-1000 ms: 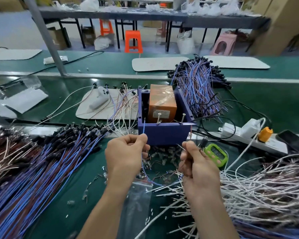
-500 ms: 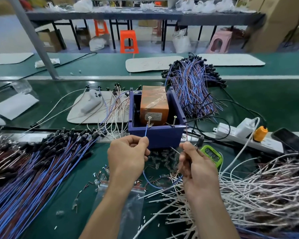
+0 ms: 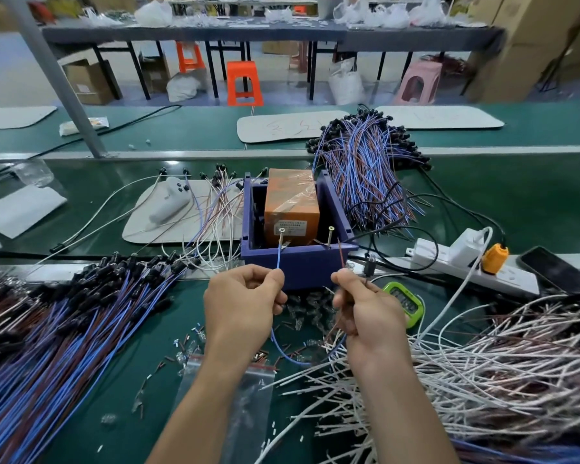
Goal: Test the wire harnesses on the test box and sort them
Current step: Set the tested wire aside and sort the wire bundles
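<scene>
1. Left grip, thumb and forefinger closed in a pinch on the blue lead, works just right of a heap of blue-and-brown harnesses spread over the green counter.
2. From that pinch the blue lead stands nearly upright, its bare tip up against the shank of the left screw. Whether metal truly meets metal is too fine to tell.
3. Directly beyond both hands sits the purple test box, an orange block inside it and the two screws rising at its near wall.
4. Key gap: the right screw lies up and a shade left of the tip of the brown lead. The two are near but apart, both roughly upright and close to parallel. The right hand is the nearer, so a slight lean leftward looks like all that contact needs.
5. Right grip pinches the brown lead between thumb and curled fingers, a black socket poking up just beside it. The slack of the harness hangs in a loop between the hands.
6. Farther right lie a small green device, a white power strip and a tangle of white wires.
</scene>
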